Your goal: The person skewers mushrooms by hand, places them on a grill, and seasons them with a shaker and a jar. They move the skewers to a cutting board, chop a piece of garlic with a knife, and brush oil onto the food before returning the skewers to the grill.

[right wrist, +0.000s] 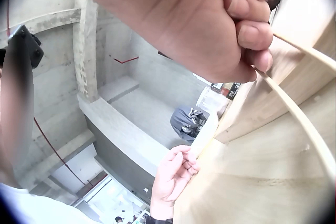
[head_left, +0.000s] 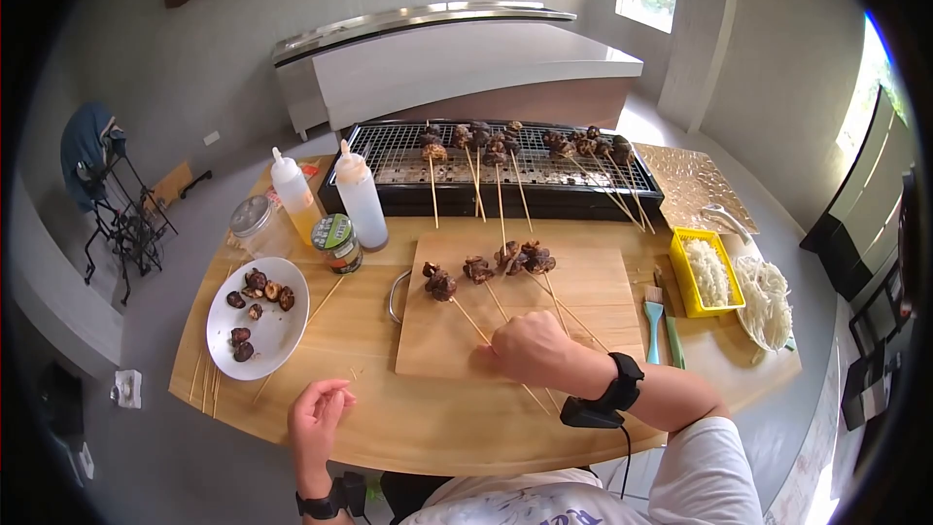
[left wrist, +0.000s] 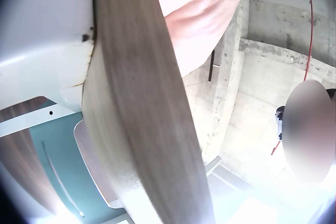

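The right hand (head_left: 535,351) has its fingers clamped on a bamboo skewer (right wrist: 296,112) over the cutting board (head_left: 426,343). Mushroom clusters (head_left: 440,284) on skewers rest on the board, nearer the person than the charcoal grill (head_left: 486,202). The left hand (head_left: 319,422), fingers loosely bent together, is positioned at the table's (head_left: 408,433) near edge.

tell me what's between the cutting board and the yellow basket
A blue-handled brush and a green-handled tool lie between the cutting board and basket, in the head view.
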Available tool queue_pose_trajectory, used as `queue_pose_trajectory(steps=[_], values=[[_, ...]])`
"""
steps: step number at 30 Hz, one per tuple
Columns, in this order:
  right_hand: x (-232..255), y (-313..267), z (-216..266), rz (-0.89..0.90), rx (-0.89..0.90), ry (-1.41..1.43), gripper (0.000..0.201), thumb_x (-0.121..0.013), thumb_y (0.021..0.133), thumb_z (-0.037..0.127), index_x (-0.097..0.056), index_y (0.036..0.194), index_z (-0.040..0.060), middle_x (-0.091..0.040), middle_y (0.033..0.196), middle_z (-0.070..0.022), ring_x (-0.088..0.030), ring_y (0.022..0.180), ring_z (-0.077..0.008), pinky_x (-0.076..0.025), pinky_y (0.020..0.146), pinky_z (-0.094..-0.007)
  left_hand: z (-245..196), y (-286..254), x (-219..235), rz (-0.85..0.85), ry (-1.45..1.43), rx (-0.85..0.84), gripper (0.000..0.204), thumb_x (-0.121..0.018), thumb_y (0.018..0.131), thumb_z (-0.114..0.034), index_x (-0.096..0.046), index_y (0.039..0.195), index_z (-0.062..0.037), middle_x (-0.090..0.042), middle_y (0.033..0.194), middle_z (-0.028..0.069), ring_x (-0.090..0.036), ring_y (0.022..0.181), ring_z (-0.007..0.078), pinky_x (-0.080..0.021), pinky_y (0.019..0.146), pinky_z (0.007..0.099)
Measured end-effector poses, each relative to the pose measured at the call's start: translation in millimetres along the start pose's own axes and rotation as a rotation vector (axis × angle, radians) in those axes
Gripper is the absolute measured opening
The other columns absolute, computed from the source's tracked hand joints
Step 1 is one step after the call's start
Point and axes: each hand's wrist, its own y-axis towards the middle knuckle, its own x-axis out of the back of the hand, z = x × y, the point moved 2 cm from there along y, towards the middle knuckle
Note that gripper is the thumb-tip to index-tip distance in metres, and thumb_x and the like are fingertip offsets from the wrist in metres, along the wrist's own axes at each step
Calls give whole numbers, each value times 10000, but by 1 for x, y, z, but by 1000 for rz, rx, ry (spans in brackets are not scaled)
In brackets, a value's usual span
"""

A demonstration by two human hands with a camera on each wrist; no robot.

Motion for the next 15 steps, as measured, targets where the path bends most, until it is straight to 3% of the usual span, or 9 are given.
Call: queue_pose_trajectory(steps=[5, 9, 11, 15], values=[[-4, -4, -4, 46, -36, 76, 452, -487, 844, 365, -570, 529, 53, -537, 499, -137, -546, 474, -329, -416, 463, -428, 2, -1, 2, -19, 11, 11, 139, -540, 879, -60, -576, 991, 13, -592, 824, 30, -571, 787, 87, -482, 732, 217], [21, -17, -2, -104, -27, 116, 315, -590, 810, 275, -573, 587, 52, -538, 492, -107, -539, 456, -295, -423, 441, -379, 1, -3, 4, -44, -40, 44, 142, -545, 879, -57, -577, 995, 17, -598, 835, 26, -578, 781, 82, -487, 733, 213], [45, -22, -18, -196, -149, 192, 259, -566, 820, 282, -614, 662, 82, -561, 553, -141, -573, 531, -314, -454, 511, -395, 1, -1, 2, 3, 12, -7, 139, -546, 879, -61, -581, 988, 17, -598, 833, 25, -579, 785, 82, -487, 734, 213], [94, -30, -99, -643, -389, 76, 220, -584, 818, 281, -633, 787, 69, -604, 632, -151, -610, 619, -308, -477, 571, -378, 2, -1, 1, 2, -1, -13, 135, -540, 878, -56, -583, 983, 17, -598, 822, 29, -575, 781, 82, -486, 727, 215]])
